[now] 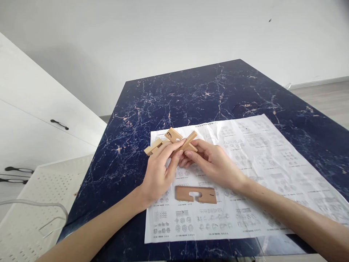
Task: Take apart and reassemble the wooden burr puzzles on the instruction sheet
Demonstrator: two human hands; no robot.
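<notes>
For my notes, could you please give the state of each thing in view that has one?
Wooden pieces, held up, crossing at angles
Left hand, closed on the wooden pieces
Right hand, closed on the wooden pieces
Printed sheet, spread out, creased
Slotted piece, lying loose on the sheet
Cabinet doors, apparently shut

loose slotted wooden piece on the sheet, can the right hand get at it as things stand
Probably yes: the slotted piece lies uncovered on the printed sheet near the right hand, though that hand would likely need to release the held pieces first.
</notes>
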